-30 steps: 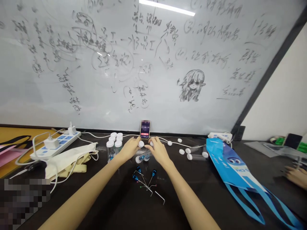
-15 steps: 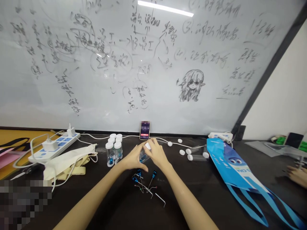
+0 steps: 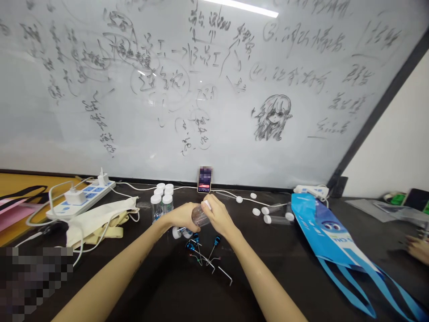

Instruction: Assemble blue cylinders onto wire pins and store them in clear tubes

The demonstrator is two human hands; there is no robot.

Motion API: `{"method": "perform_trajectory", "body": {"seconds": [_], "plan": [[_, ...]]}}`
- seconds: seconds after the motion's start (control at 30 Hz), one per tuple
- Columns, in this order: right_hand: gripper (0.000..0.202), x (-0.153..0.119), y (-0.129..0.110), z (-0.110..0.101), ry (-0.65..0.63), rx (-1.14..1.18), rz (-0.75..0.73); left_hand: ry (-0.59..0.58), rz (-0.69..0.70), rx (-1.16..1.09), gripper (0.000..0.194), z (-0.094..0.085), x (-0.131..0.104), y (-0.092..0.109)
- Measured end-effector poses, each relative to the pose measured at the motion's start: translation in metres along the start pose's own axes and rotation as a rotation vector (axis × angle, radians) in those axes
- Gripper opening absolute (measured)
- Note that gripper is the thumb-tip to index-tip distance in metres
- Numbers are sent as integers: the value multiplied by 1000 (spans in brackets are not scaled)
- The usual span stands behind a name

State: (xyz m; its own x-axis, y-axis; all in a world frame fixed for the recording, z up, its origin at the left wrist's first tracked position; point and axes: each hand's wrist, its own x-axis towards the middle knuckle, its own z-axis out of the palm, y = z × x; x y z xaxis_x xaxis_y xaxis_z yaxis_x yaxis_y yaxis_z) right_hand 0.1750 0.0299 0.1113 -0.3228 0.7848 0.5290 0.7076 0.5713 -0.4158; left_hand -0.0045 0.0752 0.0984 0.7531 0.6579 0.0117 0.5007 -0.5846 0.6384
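My left hand [image 3: 183, 216] and my right hand [image 3: 216, 213] meet over the middle of the dark table. Between them is a clear tube [image 3: 200, 215], tilted, with a white cap [image 3: 208, 205] at its upper right end under my right fingers. My left fingers wrap round the tube's lower left part. Just below my left hand lies another white-capped tube [image 3: 177, 232], partly hidden by it. Nearer the front are blue-ended thin metal pieces [image 3: 217, 240] and a bent metal rod [image 3: 226, 275]. Upright capped tubes [image 3: 156, 206] stand to the left.
A phone [image 3: 204, 180] leans against the whiteboard. Loose white caps [image 3: 256, 211] and lying tubes [image 3: 279, 219] are at the right, beside a blue bag [image 3: 310, 228]. Power strips with cables and a cream pouch [image 3: 100, 219] lie left. Another person's hand [image 3: 418, 249] shows far right.
A capped tube now lies on the table below my left hand. The clear tube between my hands is more exposed, and my left fingers are closer round it. The view has shifted slightly.
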Motion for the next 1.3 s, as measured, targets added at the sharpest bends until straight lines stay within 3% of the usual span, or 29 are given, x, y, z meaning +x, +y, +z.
{"method": "perform_trajectory", "body": {"seconds": [0.17, 0.23, 0.37, 0.47, 0.63, 0.8, 0.9, 1.0, 1.1, 1.17, 1.3], "plan": [[31, 2, 17, 1, -26, 7, 36, -73, 4, -64, 28, 3, -8, -2], [37, 3, 33, 0, 8, 8, 119, -42, 5, -103, 29, 4, -14, -5], [25, 0, 69, -6, 75, -32, 341, 59, 1, -178, 45, -1, -27, -10], [27, -6, 81, -15, 101, -58, 462, 95, 9, -198, 46, -7, -33, -10], [27, -1, 60, -26, -17, 51, 399, 106, 26, -121, 49, -11, -35, -3], [26, -2, 25, -30, -419, 330, 241, 117, 22, 42, 46, -7, -41, 9], [43, -17, 17, -22, -644, 470, 226, 111, 25, 186, 47, -1, -48, 18], [62, -33, 15, -8, -783, 589, 247, 94, 19, 355, 52, 6, -54, 26], [69, -49, 15, 7, -838, 693, 276, 62, 24, 514, 52, 15, -57, 33], [61, -60, 16, 15, -825, 790, 309, 32, 36, 605, 48, 20, -59, 35], [35, -82, 22, 28, -573, 970, 406, -13, 48, 768, 46, 28, -64, 37]]}}
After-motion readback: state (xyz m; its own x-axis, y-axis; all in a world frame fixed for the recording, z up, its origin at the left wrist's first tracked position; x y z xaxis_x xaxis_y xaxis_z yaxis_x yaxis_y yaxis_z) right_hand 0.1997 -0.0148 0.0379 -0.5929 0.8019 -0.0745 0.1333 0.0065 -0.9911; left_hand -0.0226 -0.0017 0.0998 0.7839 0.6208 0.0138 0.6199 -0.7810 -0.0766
